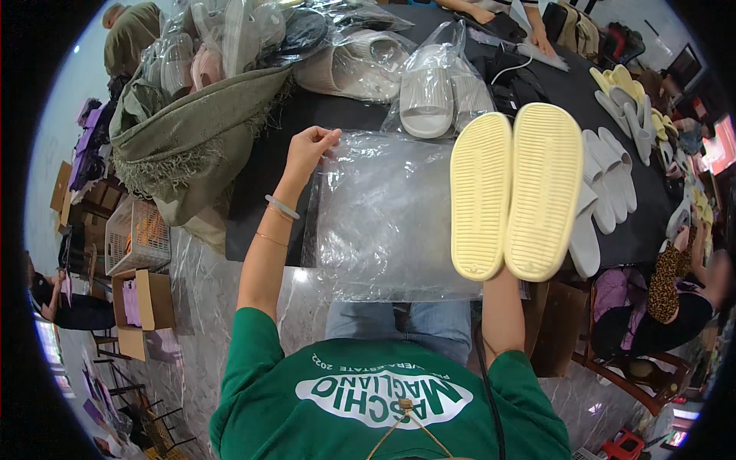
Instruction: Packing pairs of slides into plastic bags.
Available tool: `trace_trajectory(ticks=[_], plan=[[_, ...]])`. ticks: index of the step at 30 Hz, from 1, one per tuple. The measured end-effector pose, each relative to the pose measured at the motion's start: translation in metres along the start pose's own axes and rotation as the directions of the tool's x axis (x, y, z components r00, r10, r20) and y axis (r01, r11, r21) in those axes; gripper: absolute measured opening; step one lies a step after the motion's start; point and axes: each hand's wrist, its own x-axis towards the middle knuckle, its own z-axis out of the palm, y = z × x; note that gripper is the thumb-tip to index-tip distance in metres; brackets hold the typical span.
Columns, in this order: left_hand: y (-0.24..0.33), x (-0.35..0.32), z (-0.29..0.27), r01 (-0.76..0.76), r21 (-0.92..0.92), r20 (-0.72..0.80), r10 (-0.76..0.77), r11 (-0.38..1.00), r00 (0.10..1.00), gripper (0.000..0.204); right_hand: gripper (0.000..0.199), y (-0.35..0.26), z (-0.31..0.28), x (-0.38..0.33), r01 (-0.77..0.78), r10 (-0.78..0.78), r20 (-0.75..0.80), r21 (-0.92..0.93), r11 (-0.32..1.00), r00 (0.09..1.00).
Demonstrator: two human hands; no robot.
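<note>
My left hand point(313, 149) pinches the upper left corner of a clear plastic bag point(383, 218), which lies flat over the front edge of the black table. A pair of pale yellow slippers point(481, 195) is held up side by side over the bag's right part, ribbed soles facing up. My right forearm point(503, 310) runs up beneath their lower ends; the hand itself is hidden behind the slippers it holds. Just beyond the bag, light grey slippers point(426, 100) rest in clear wrapping.
More bagged slippers point(360, 65) and an olive fringed cloth sack point(192, 130) crowd the table's left and back. Loose grey slippers point(606, 180) lie at the right. Another person's hand point(543, 38) reaches in at the far edge. Cartons point(142, 307) stand on the floor.
</note>
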Motion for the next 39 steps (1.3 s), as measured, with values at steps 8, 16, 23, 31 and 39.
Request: trace_trajectory(ticks=[8,16,23,31,39], plan=[[-0.017,0.015,-0.004,-0.063,0.143,-0.002,0.064,0.988,0.998,0.026,0.05,-0.006,-0.015,-0.01,0.065,-0.06,-0.074,0.078,0.995,0.995],[-0.052,0.025,-0.012,-0.177,0.517,-0.064,0.244,0.837,0.968,0.027,0.051,0.001,-0.039,-0.006,0.148,-0.165,0.064,0.209,0.967,0.984],[-0.012,-0.024,-0.014,0.077,0.263,0.03,-0.088,0.962,0.996,0.049,0.047,0.002,-0.04,0.004,0.107,-0.113,0.09,0.067,0.992,0.989],[-0.045,-0.035,-0.012,-0.095,0.461,-0.077,0.146,0.882,0.986,0.037,0.042,0.004,-0.041,0.02,0.082,-0.059,0.171,-0.128,0.988,0.984],[-0.018,-0.142,0.005,-0.367,0.674,0.078,0.432,0.641,0.898,0.055,0.038,0.002,-0.046,0.043,0.111,-0.04,0.212,-0.333,0.937,0.977]])
